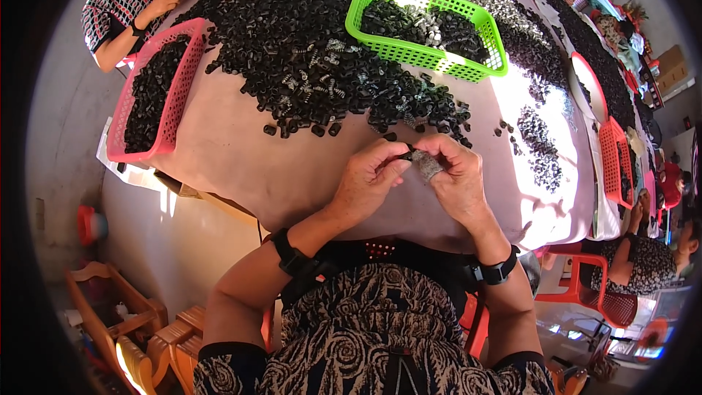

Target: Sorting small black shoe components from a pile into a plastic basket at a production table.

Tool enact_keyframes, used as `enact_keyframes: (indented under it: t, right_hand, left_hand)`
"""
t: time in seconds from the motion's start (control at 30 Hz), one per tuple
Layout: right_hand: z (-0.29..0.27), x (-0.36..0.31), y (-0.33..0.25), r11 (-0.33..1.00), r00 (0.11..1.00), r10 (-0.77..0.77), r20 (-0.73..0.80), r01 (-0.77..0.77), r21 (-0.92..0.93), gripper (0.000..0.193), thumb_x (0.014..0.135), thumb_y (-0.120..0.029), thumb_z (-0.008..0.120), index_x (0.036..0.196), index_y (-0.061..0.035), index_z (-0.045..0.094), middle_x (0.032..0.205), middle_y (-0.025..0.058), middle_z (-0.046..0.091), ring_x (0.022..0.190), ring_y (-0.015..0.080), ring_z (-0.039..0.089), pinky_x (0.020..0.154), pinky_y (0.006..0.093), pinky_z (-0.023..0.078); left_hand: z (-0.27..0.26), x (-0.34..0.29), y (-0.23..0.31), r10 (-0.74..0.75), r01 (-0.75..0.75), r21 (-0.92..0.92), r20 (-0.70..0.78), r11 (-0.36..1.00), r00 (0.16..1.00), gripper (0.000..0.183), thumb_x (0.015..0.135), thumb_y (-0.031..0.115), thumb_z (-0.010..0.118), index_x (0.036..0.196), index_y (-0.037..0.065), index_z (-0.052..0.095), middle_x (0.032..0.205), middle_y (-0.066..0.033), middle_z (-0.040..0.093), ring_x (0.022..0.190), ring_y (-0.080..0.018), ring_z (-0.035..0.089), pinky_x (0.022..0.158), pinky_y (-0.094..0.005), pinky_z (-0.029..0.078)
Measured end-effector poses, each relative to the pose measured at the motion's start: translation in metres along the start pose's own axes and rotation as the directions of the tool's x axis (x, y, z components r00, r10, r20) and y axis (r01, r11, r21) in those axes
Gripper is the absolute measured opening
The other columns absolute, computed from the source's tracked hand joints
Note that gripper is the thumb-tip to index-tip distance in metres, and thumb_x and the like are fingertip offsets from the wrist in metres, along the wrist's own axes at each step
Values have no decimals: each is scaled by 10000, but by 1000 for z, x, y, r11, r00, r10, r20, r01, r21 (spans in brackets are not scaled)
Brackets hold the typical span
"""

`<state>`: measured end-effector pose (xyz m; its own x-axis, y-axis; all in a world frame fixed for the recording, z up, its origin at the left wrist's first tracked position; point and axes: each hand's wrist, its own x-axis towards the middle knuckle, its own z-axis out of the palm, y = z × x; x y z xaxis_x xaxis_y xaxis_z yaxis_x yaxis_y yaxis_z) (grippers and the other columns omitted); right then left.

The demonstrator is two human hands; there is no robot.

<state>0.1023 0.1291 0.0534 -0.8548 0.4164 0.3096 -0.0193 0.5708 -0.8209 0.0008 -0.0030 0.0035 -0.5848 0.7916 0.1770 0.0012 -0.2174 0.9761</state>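
Observation:
Close to the table's near edge, my left hand (371,175) is closed in a pinch on a small black part (407,154). My right hand (459,179) meets it from the other side, thumb and fingers pinched at the same part. Grey, worn-looking cloth (427,166) covers a fingertip of the right hand. Just beyond my fingers spreads a heap of small black cylindrical parts (314,80), some with pale coil-like shapes among them. The fingers hide most of the held part.
A green basket (431,57) of parts stands on the pink-covered table (292,175), beyond my hands. Pink basket (168,128) at left and red basket (613,161) at right also hold parts. One person (131,7) sits at far left; others work along the right.

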Motion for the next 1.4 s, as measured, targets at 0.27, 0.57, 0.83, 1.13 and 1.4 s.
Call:
enact_keyframes:
  t: [0.27, 0.57, 0.83, 1.13, 1.4]
  right_hand:
    - [-9, 1, 18, 992, 997, 25, 72, -33, 124, 328, 678, 149, 525, 944, -23, 608, 725, 48, 569, 665, 94, 532, 612, 227, 448]
    - [-17, 11, -3, 991, 980, -86, 182, 103, -84, 266, 672, 144, 521, 885, -13, 552, 741, 102, 579, 634, 259, 569, 608, 296, 470]
    - [-22, 14, 10, 967, 932, -198, 303, 237, -95, 279, 677, 108, 512, 930, -6, 531, 775, 154, 563, 691, 359, 575, 623, 376, 474]
    - [-27, 13, 3, 945, 875, -155, 459, 267, -189, 150, 720, 34, 542, 856, -1, 489, 742, 191, 546, 707, 410, 555, 616, 439, 452]
    - [-26, 9, -7, 948, 903, -142, 405, 243, -208, 180, 685, 55, 502, 860, 13, 504, 714, 220, 538, 693, 430, 542, 601, 437, 451]
  left_hand:
    - [3, 0, 1, 24, -24, -19, 4, 1000, 1000, 194, 918, -1, 562, 1110, -4, 588, 914, -11, 554, 746, -69, 584, 659, -199, 491]
    - [2, -2, 0, -14, 9, 76, 56, 997, 998, 196, 934, 12, 540, 1126, 0, 583, 888, -41, 613, 744, -87, 615, 666, -217, 499]
    - [4, -3, 1, 120, -131, 183, 69, 974, 990, 198, 908, -36, 531, 1100, -24, 576, 848, -59, 594, 696, -106, 607, 621, -228, 491]
    - [5, -7, 2, 168, -186, 225, 97, 956, 981, 225, 888, -67, 527, 1103, -22, 571, 844, -74, 590, 647, -124, 619, 574, -234, 488]
    - [14, -12, 12, 382, -367, 488, 73, 792, 921, 253, 862, -104, 528, 1100, -25, 559, 818, -105, 560, 607, -165, 618, 517, -259, 493]
